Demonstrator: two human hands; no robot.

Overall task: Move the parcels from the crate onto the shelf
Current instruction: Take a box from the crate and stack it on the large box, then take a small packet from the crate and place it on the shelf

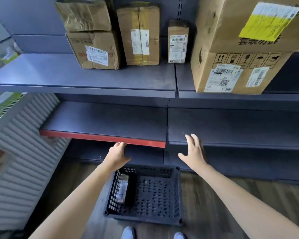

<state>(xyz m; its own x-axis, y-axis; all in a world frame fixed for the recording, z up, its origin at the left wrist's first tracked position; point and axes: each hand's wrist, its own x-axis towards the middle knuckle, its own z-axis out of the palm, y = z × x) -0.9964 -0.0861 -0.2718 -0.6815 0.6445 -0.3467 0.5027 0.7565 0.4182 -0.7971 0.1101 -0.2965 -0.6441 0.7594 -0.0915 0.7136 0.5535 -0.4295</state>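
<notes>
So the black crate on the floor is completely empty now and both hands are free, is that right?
Not quite. The head view shows the black crate on the floor is not empty: one flat parcel leans against its left wall. The rest holds: the left hand and right hand hold nothing.

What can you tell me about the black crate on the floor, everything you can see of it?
The black crate looks like moulded plastic, with perforated lattice walls and floor. It sits upright on the wood-look floor before the shelving, just ahead of the person's shoes, below and between both hands; neither touches it. One parcel remains inside, a slim labelled package against the left wall. The rest of its floor shows bare.
</notes>
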